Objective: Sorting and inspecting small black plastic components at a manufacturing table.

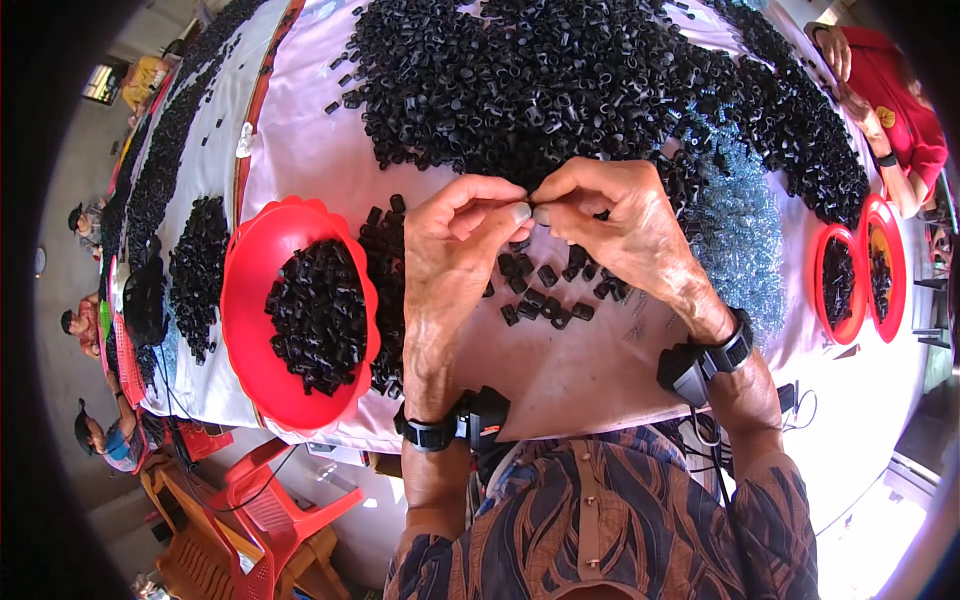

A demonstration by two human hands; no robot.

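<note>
My left hand (455, 250) and my right hand (630, 225) meet fingertip to fingertip above the table. Each is closed in a pinch of thumb and forefinger. Whatever they pinch is mostly covered by the fingers; only a dark sliver shows. Just below them, loose short black plastic cylinders (545, 300) lie scattered on the pale cloth (480, 370). Beyond the hands spreads a big heap of small black plastic parts (520, 85). To the right of my right hand lies a pile of small bluish-silver metal pieces that look like springs (740, 230).
A red scalloped bowl (250, 330) holding black cylinders (320, 315) stands left of my left hand. Two red bowls (840, 320) sit at the right, near a person in red (900, 110). Red chairs (270, 500) stand below left. Other people are along the far left.
</note>
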